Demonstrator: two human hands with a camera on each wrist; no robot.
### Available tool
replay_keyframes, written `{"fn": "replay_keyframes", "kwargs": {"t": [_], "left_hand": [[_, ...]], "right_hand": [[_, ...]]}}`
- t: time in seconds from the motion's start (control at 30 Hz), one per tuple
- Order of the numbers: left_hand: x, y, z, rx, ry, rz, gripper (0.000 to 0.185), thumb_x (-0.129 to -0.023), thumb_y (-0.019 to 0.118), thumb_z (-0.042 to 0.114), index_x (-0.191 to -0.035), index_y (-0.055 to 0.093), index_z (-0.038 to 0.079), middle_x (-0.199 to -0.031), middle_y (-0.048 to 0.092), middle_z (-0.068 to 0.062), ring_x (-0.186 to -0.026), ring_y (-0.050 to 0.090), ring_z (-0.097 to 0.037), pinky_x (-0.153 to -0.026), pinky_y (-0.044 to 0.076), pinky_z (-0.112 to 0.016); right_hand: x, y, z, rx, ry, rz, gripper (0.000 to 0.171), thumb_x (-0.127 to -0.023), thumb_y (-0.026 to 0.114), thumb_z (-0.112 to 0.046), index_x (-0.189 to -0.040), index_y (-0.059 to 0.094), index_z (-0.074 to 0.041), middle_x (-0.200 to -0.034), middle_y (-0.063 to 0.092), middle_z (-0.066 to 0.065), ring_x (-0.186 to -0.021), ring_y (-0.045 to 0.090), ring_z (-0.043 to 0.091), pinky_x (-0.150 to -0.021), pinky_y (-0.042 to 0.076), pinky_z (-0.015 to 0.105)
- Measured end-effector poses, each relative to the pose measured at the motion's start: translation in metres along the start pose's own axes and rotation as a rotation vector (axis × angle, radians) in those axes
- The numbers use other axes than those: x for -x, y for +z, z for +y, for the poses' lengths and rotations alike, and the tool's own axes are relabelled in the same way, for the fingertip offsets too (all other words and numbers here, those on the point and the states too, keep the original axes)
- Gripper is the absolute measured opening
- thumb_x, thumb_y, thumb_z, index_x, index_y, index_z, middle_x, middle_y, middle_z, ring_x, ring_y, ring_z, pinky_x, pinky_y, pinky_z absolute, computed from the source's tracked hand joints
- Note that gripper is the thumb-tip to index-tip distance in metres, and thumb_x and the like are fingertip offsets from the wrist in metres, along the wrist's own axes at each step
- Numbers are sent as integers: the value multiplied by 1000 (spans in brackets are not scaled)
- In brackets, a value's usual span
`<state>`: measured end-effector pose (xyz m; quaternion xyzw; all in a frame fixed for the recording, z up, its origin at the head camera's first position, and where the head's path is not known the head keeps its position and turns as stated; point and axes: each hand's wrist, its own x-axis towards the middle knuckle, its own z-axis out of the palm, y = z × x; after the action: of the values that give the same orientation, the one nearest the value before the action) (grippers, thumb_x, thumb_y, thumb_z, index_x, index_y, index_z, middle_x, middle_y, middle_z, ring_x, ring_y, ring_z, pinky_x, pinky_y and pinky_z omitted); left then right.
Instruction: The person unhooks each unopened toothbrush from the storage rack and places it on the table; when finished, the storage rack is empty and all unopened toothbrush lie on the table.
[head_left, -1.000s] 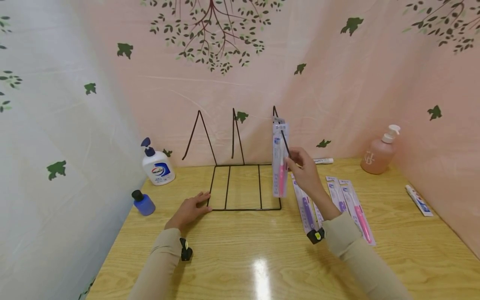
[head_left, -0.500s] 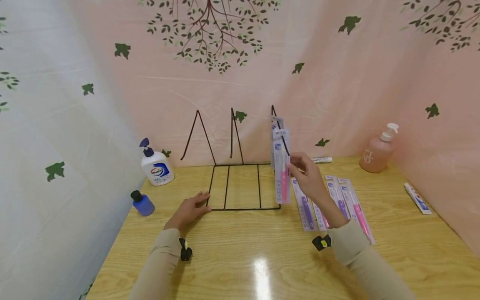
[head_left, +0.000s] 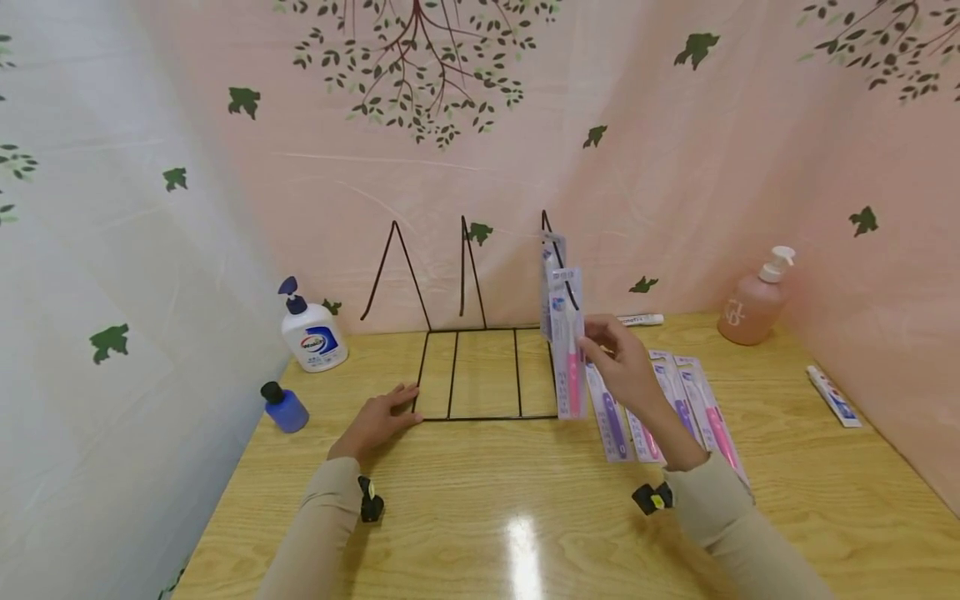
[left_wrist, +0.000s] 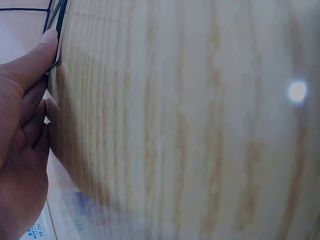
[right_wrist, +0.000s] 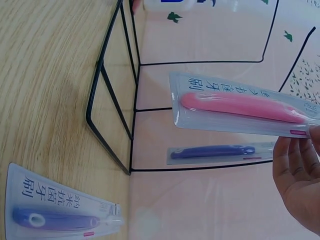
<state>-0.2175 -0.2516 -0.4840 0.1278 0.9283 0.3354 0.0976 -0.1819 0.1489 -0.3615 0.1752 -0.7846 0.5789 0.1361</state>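
1. Pinching a packaged pink toothbrush [head_left: 570, 358] upright by its edge, the right hand [head_left: 622, 362] holds it at the right end of a black wire rack [head_left: 480, 367] — its fingers [right_wrist: 295, 165] curl round the pack's rim.
2. Behind it, a second toothbrush pack [head_left: 552, 275] with a purple brush stands in the rack's right bay, against the wire.
3. Resting flat on the wooden surface [head_left: 525, 500], the left hand [head_left: 375, 421] lies with fingers straight and close together, a fingertip touching the rack's near left corner.
4. More packaged toothbrushes [head_left: 675, 408] lie flat just right of the rack — near the right forearm.
5. A white pump bottle [head_left: 313, 329] and a small blue bottle [head_left: 285, 407] stand at the left; a pink pump bottle [head_left: 753, 304] stands at the far right.
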Motion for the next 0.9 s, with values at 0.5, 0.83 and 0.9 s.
{"fn": "replay_keyframes", "kwargs": {"t": [0.5, 0.83, 0.9], "left_hand": [[0, -1, -2, -10, 10, 7, 61, -92, 63, 34, -146, 42, 14, -156, 31, -4, -145, 23, -29, -114, 23, -56], [0, 0, -1, -7, 8, 0, 62, -92, 63, 34, -146, 41, 13, -156, 30, -4, -145, 22, -29, -114, 23, -55], [0, 0, -1, -4, 6, -1, 61, -92, 63, 34, -146, 41, 14, -156, 31, -4, -145, 22, -29, -114, 23, -55]], "right_hand": [[14, -6, 16, 0, -54, -30, 23, -97, 56, -11, -117, 58, -1, -96, 62, 11, -83, 62, 8, -71, 55, 22], [26, -10, 11, -11, -90, -36, 23, -96, 55, -6, -118, 58, 0, -97, 62, 10, -83, 61, 6, -72, 56, 23], [28, -11, 10, -8, -90, -25, 23, -96, 56, -5, -118, 59, 0, -97, 62, 7, -83, 61, 6, -71, 56, 23]]}}
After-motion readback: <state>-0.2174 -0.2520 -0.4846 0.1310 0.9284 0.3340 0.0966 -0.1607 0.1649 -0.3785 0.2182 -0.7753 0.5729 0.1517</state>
